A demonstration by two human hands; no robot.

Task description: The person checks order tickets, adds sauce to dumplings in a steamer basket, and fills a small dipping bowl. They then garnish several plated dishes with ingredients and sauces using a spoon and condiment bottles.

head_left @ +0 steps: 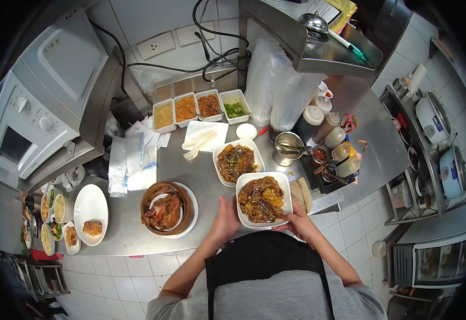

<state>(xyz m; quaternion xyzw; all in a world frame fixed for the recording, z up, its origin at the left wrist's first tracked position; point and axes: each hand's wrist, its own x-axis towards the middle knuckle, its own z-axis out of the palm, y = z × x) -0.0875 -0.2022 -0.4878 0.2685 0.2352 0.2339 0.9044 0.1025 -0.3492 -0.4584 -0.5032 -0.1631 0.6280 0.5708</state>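
A squarish white bowl [264,218] of glossy brown stew with yellow chunks is in front of my apron. My right hand [297,220] grips its lower right side, thumb by the rim and fingers partly hidden underneath. Against the bowl's left side is my left hand [226,217], its fingers stretched out; whether it bears any weight I cannot tell. Just behind stands a second white bowl [217,166] of brown stew sprinkled with green bits, partly overlapped by the first. To the left, a round brown steamer [191,216] with a meat dish sits on a white plate [194,226].
Four-sided white tubs [163,128] of toppings line the back. A metal pot [283,159] with utensils and several squeeze bottles [313,114] stand right. An oval plate [98,200] with fried food lies left, below a microwave [14,130]. A metal shelf [318,61] overhangs the back.
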